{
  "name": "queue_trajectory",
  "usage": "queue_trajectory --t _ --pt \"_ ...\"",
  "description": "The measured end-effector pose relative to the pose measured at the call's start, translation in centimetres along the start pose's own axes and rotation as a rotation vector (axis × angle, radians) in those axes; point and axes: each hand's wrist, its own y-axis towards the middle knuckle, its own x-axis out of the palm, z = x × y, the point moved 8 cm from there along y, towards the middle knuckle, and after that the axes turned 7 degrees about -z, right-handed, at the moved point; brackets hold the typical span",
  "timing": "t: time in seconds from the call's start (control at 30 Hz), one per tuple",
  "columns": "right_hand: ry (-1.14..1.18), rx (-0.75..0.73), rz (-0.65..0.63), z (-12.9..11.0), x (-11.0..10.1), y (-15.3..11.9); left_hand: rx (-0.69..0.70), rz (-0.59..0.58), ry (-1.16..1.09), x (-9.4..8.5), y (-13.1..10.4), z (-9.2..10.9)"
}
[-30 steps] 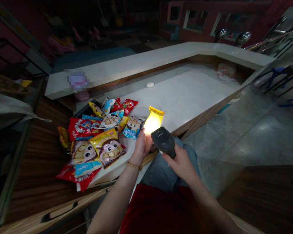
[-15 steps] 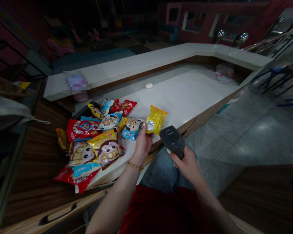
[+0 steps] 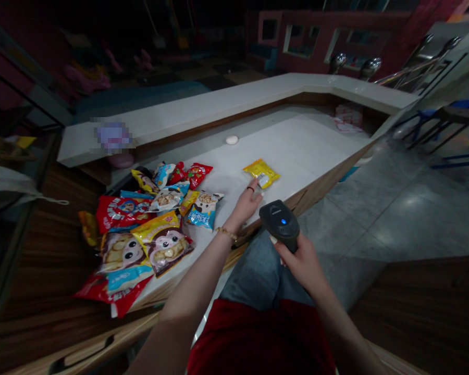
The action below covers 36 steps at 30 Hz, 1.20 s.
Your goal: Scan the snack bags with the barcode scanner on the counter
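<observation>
A small yellow snack bag (image 3: 262, 173) lies on the white counter, its printed label side up. My left hand (image 3: 247, 203) is at the bag's near edge, fingers stretched toward it and thumb apart; the fingertips seem to touch it. My right hand (image 3: 301, 263) is wrapped round the handle of a black barcode scanner (image 3: 278, 220), held over my lap with a blue light on its top. To the left is a pile of snack bags, with a large yellow monkey-face bag (image 3: 164, 242), a blue-and-white bag (image 3: 205, 209) and a red bag (image 3: 123, 211) among them.
A white oval object (image 3: 232, 140) sits on the counter farther back. The raised ledge (image 3: 203, 107) runs along the far side, with a blurred item (image 3: 113, 137) at its left end. A drawer with a dark handle (image 3: 82, 355) is at lower left. Stools (image 3: 449, 122) stand at right.
The yellow bag, held up in my left hand before, now lies on the counter farther away. My left hand has reached forward and loosened. A blue light now shows on the scanner.
</observation>
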Motion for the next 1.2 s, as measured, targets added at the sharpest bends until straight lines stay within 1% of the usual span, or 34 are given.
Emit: queue_trajectory --t 0.07,0.13,0.2,0.27,0.33,0.4,0.47,0.53,0.67,0.87,0.93,1.0,1.13,1.2 --pt "0.0 -0.017 -0.007 -0.2 0.3 0.0 0.076 -0.037 0.247 -0.3 -1.9 0.9" --pt "-0.009 -0.03 -0.019 -0.3 0.5 -0.1 0.161 -0.022 0.461 -0.9 -4.4 2.2" --pt "-0.017 -0.037 -0.024 -0.3 0.6 -0.2 0.246 0.041 0.667 -1.8 -7.1 3.7" --pt "-0.016 -0.034 -0.029 -0.2 0.8 -0.3 0.286 0.14 0.892 -3.2 -9.6 5.0" --pt "-0.007 -0.023 -0.039 0.1 1.1 -0.4 0.258 0.271 1.085 -5.1 -11.4 5.7" --pt "0.001 -0.01 -0.051 0.4 1.5 -0.3 0.196 0.386 1.208 -6.9 -12.6 5.8" --pt "0.006 -0.003 -0.059 0.4 1.9 -0.3 0.153 0.432 1.257 -8.0 -13.1 5.4" --pt "0.011 -0.008 -0.075 0.2 2.2 -0.2 0.142 0.387 1.265 -8.0 -13.0 4.8" --pt "0.017 -0.022 -0.093 -0.3 2.5 -0.2 0.165 0.205 1.236 -7.0 -12.7 3.9" --pt "0.007 -0.01 -0.065 -0.1 2.2 -0.3 0.165 0.083 1.158 -6.9 -12.0 4.3" --pt "0.008 -0.018 -0.063 -0.2 2.2 -0.3 0.18 0.059 1.077 -6.6 -11.5 4.6" --pt "0.007 -0.029 -0.067 -0.3 2.3 -0.2 0.19 0.089 0.92 -6.5 -11.1 5.1" --pt "0.006 -0.023 -0.071 -0.2 2.5 0.0 0.128 0.289 0.437 -7.6 -11.0 5.0" --pt "0.016 -0.015 -0.071 0.0 2.7 0.0 0.112 0.36 0.278 -7.9 -11.0 4.8"
